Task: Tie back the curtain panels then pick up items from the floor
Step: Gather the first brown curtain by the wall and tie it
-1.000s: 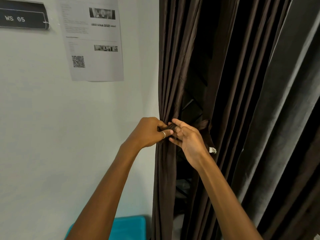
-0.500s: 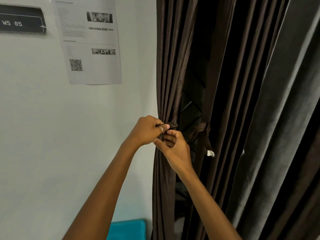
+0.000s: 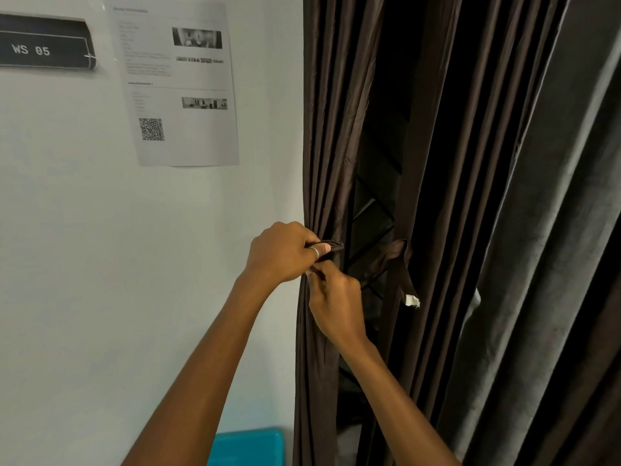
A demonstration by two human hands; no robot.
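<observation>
Head view: both hands work at the gathered brown curtain panel (image 3: 322,163) beside the wall (image 3: 100,264). Left hand (image 3: 282,252) pinches the dark tie-back strap (image 3: 331,245); right hand (image 3: 336,304), just below, grips another piece of strap.

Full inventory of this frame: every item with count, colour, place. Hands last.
curtain panel: 1, dark brown, gathered by the wall, centre
tie-back strip: 1, dark brown, runs across the gap at hand height, white tag at its hanging end
grey curtain: 1, grey, right side
window grille: 1, dark, behind the gap in the curtain
printed sheet: 1, white with a QR code, on the wall, upper left
sign "WS 05": 1, black, top left of wall
bin: 1, teal, bottom centre, mostly cut off
wall: white, left half
left hand: ring on one finger, pinching strip end
right hand: just below, gripping fabric
</observation>
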